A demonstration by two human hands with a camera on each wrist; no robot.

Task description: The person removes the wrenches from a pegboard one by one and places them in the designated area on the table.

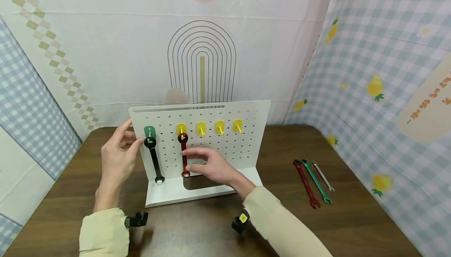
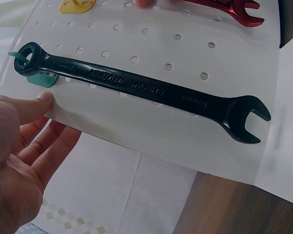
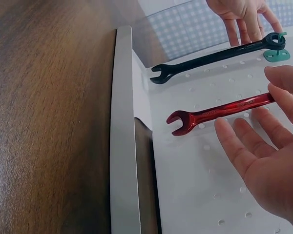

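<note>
A white pegboard (image 1: 218,147) stands on the table, and my left hand (image 1: 118,157) holds its left edge, thumb in front and fingers behind. Beside that thumb, a black combination wrench (image 2: 132,83) hangs by its ring end from a green hook (image 1: 149,131). A red combination wrench (image 3: 219,111) hangs from the leftmost yellow hook (image 1: 181,128), its open end down. Close around its handle is my right hand (image 1: 211,165), fingers spread loosely and fingertips right at the shaft. The right hand hides part of the board.
Several yellow hooks (image 1: 220,127) line the board to the right. On the table (image 1: 282,218) at right lie another red wrench (image 1: 307,184), a green wrench (image 1: 317,180) and a small silver wrench (image 1: 323,176). Cloth curtains (image 1: 264,61) surround the table.
</note>
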